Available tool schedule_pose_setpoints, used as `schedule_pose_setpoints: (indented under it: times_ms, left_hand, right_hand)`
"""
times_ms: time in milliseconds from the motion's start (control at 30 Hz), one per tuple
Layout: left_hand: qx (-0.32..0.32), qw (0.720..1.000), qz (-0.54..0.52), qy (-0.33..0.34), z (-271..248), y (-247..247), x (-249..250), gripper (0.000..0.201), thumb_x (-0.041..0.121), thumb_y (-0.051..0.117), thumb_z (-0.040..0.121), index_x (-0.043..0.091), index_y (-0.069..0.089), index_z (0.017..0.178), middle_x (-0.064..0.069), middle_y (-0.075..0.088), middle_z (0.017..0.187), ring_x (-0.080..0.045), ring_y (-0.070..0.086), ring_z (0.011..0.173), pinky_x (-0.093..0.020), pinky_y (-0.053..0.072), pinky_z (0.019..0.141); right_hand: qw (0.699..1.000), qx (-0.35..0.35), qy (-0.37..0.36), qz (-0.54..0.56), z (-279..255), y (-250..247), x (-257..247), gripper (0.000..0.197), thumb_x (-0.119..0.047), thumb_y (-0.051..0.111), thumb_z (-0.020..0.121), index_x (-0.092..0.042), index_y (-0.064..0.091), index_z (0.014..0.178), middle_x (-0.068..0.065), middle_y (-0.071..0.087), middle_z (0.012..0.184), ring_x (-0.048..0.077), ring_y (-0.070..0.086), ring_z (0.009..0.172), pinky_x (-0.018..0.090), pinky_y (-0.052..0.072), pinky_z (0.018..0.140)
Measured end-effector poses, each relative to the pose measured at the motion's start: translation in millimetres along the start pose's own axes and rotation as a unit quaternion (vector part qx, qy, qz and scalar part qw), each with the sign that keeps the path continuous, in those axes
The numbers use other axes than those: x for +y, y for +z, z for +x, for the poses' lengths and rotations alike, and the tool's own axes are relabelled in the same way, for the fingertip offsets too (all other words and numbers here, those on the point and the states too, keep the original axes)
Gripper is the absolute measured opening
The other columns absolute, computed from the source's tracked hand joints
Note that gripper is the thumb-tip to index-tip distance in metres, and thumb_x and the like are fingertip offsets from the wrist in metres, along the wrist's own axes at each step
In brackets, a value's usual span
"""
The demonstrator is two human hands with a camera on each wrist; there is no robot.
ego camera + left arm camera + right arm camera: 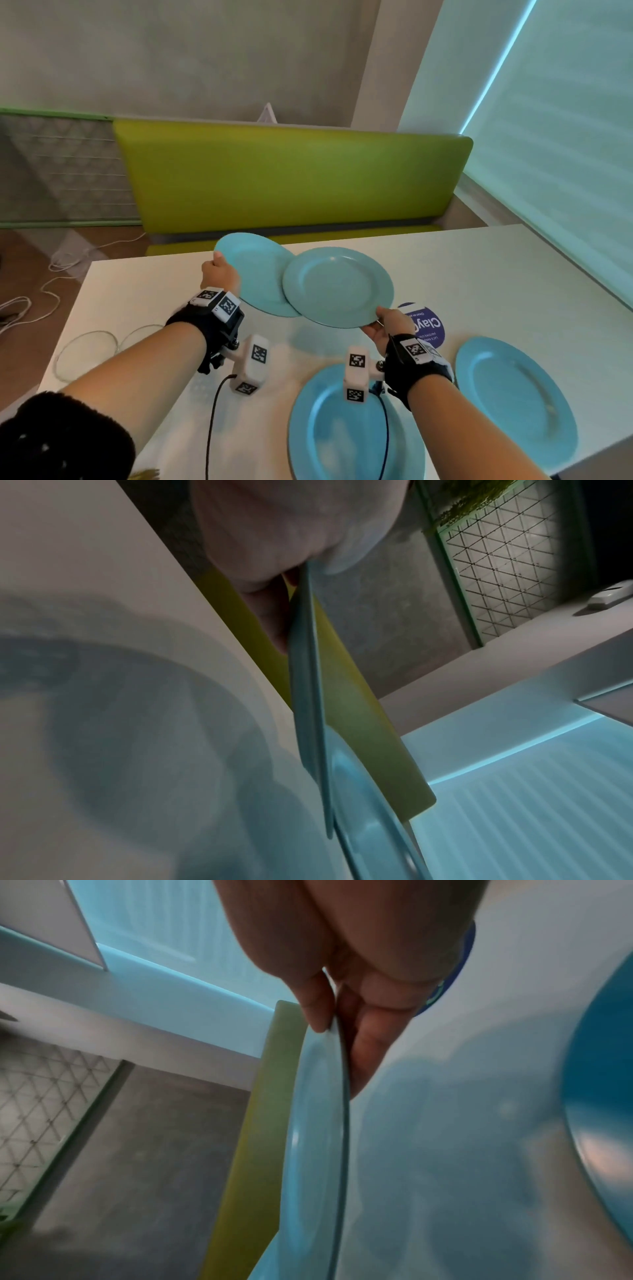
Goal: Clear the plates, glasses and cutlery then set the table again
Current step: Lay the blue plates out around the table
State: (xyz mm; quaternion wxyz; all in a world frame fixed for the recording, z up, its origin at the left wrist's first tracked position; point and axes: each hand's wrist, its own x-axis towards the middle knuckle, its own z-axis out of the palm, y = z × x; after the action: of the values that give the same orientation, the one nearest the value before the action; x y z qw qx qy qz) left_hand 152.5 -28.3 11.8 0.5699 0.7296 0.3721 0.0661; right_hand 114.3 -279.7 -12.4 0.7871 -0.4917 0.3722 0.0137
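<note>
I hold two light blue plates in the air over the white table (144, 301). My left hand (219, 270) grips the left rim of the far plate (253, 267), thumb on top; the left wrist view shows that plate (304, 674) edge-on between thumb and fingers. My right hand (383, 325) pinches the near rim of the second plate (337, 286), which overlaps the first one's right side. The right wrist view shows the thumb on this plate (315, 1123) and the fingers under it. Two more blue plates (329, 431) (513, 390) lie on the table's near part.
Two clear glass plates (85, 353) lie at the table's left edge. A purple round card (428, 325) sits beside my right hand. A green bench (291, 178) runs behind the table, a window blind (565, 137) to the right, white cables (34, 301) on the floor at left.
</note>
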Motion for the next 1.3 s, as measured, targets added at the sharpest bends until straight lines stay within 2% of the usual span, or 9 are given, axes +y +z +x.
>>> schedule_pose_setpoints:
  times_ms: [33, 100, 433, 567, 667, 733, 900, 1033, 1300]
  left_hand:
    - [0.013, 1.0, -0.001, 0.002, 4, -3, 1, 0.053, 0.032, 0.021, 0.104, -0.007, 0.042, 0.133, -0.029, 0.048, 0.136, -0.043, 0.047, 0.123, -0.042, 0.037, 0.098]
    - [0.035, 0.999, -0.005, 0.005, 12, -7, 1, 0.052, 0.032, 0.021, 0.104, -0.006, 0.043, 0.131, -0.028, 0.05, 0.134, -0.043, 0.048, 0.122, -0.043, 0.038, 0.096]
    - [0.09, 0.995, -0.035, -0.013, 34, -15, -8, 0.05, 0.031, 0.022, 0.104, -0.005, 0.043, 0.131, -0.026, 0.05, 0.134, -0.041, 0.047, 0.123, -0.04, 0.036, 0.097]
    - [0.1, 0.994, -0.048, -0.023, 37, -16, -9, 0.05, 0.031, 0.022, 0.104, -0.006, 0.043, 0.132, -0.026, 0.048, 0.136, -0.04, 0.045, 0.125, -0.038, 0.035, 0.098]
    - [0.105, 0.992, -0.055, -0.031, 40, -16, -9, 0.05, 0.031, 0.023, 0.104, -0.005, 0.042, 0.133, -0.027, 0.047, 0.136, -0.039, 0.045, 0.125, -0.037, 0.035, 0.097]
    - [0.108, 0.992, -0.061, -0.034, 42, -16, -9, 0.051, 0.031, 0.023, 0.104, -0.005, 0.043, 0.133, -0.026, 0.048, 0.136, -0.039, 0.045, 0.125, -0.037, 0.035, 0.097]
    - [0.12, 0.99, -0.066, -0.041, 43, -19, -9, 0.05, 0.031, 0.023, 0.104, -0.005, 0.043, 0.132, -0.026, 0.048, 0.136, -0.038, 0.045, 0.126, -0.037, 0.034, 0.098]
    - [0.125, 0.989, -0.068, -0.045, 44, -23, -10, 0.05, 0.032, 0.023, 0.103, -0.004, 0.044, 0.132, -0.025, 0.049, 0.136, -0.037, 0.045, 0.125, -0.038, 0.035, 0.098]
    - [0.125, 0.988, -0.074, -0.044, 44, -25, -11, 0.05, 0.032, 0.023, 0.103, -0.003, 0.043, 0.134, -0.024, 0.048, 0.138, -0.037, 0.045, 0.126, -0.037, 0.035, 0.099]
  right_hand:
    - [1.0, 0.012, 0.004, 0.001, 5, 0, 2, 0.035, 0.009, 0.037, 0.095, 0.011, 0.04, 0.13, 0.029, 0.057, 0.117, 0.044, 0.06, 0.1, 0.054, 0.051, 0.082]
    - [0.999, 0.031, 0.012, -0.003, 15, 0, 7, 0.036, 0.008, 0.036, 0.095, 0.01, 0.041, 0.131, 0.03, 0.051, 0.13, 0.045, 0.053, 0.117, 0.058, 0.045, 0.091]
    - [0.996, 0.072, 0.026, -0.037, 50, 18, 26, 0.039, 0.012, 0.032, 0.093, 0.01, 0.043, 0.131, 0.032, 0.05, 0.131, 0.046, 0.05, 0.12, 0.059, 0.04, 0.099]
    - [0.996, 0.052, 0.053, -0.051, 57, 24, 31, 0.027, 0.011, 0.035, 0.093, 0.013, 0.051, 0.115, 0.03, 0.049, 0.133, 0.045, 0.049, 0.122, 0.056, 0.041, 0.101]
    - [0.993, 0.016, 0.083, -0.085, 60, 28, 32, 0.04, 0.0, 0.033, 0.099, 0.003, 0.034, 0.139, 0.018, 0.035, 0.147, 0.034, 0.041, 0.133, 0.044, 0.038, 0.108]
    - [0.991, -0.007, 0.093, -0.095, 61, 32, 32, 0.042, -0.002, 0.033, 0.1, 0.001, 0.029, 0.142, 0.015, 0.032, 0.149, 0.032, 0.039, 0.134, 0.042, 0.036, 0.109]
    - [0.985, -0.036, 0.109, -0.13, 68, 43, 41, 0.042, -0.004, 0.044, 0.097, 0.001, 0.036, 0.138, 0.02, 0.042, 0.14, 0.034, 0.046, 0.128, 0.044, 0.046, 0.095]
    - [0.985, -0.019, 0.102, -0.139, 71, 52, 49, 0.043, -0.004, 0.054, 0.093, 0.007, 0.042, 0.133, 0.03, 0.051, 0.127, 0.043, 0.054, 0.117, 0.046, 0.047, 0.098]
    - [0.986, -0.03, 0.101, -0.132, 72, 59, 54, 0.045, -0.005, 0.058, 0.089, 0.0, 0.046, 0.132, 0.025, 0.056, 0.12, 0.033, 0.058, 0.094, 0.038, 0.051, 0.092]
